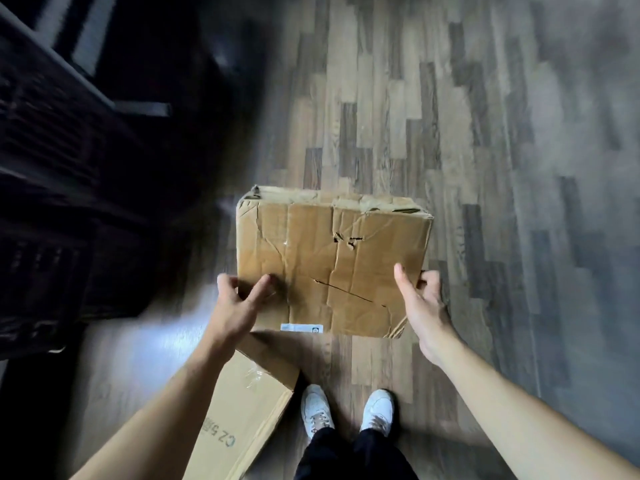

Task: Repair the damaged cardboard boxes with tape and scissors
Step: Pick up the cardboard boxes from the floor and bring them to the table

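Above the wood floor (450, 98), a torn, dented box (329, 265), gripped by left hand (239, 306) and right hand (420, 303), thumbs on top. Below, another box (239, 417). Carrying step, probably; next, a table, tape, scissors.

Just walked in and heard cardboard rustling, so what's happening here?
A person stands on a wood-pattern floor and holds a battered cardboard box out in front with both hands. The left hand grips its near left corner, and the right hand grips its right edge. The box top is creased, with a slit and small punctures. A second box lies by the feet. No tape or scissors are in view.
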### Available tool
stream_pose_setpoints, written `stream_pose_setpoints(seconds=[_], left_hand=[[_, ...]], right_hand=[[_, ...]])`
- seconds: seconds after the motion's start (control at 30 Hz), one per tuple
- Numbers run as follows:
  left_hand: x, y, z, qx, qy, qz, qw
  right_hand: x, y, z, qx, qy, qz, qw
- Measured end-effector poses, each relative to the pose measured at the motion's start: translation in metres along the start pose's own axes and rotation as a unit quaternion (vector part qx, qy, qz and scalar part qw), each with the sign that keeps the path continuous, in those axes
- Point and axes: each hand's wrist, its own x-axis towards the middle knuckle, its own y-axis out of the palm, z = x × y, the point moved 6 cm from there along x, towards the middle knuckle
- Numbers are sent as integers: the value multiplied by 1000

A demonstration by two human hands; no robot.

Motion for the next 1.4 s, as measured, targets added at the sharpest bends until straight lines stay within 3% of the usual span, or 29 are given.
stream_pose_setpoints(seconds=[0.23,0.33,0.57,0.9,1.03,1.23,1.33,1.4], left_hand=[[-89,-99,-62,-185,81,-51,978],[-119,-132,-79,-211,129,-68,967],[-197,-179,-77,-222,120,-94,963],[-358,-216,-61,-330,96,-170,924],[-410,-232,-40,-318,102,-223,916],[-469,-256,20,-221,104,-291,925],[-506,-275,58,-165,39,-411,896],[-530,-288,90,-99,-29,-437,894]], right_hand=[[-93,-13,108,200,19,85,976],[-121,-7,135,178,-14,120,977],[-173,-5,174,133,-92,196,967],[-264,-9,162,80,-132,379,912],[-308,6,145,13,-160,444,881],[-361,38,114,-16,-195,449,872],[-399,58,94,-31,-208,475,855],[-423,71,78,-56,-216,480,848]])
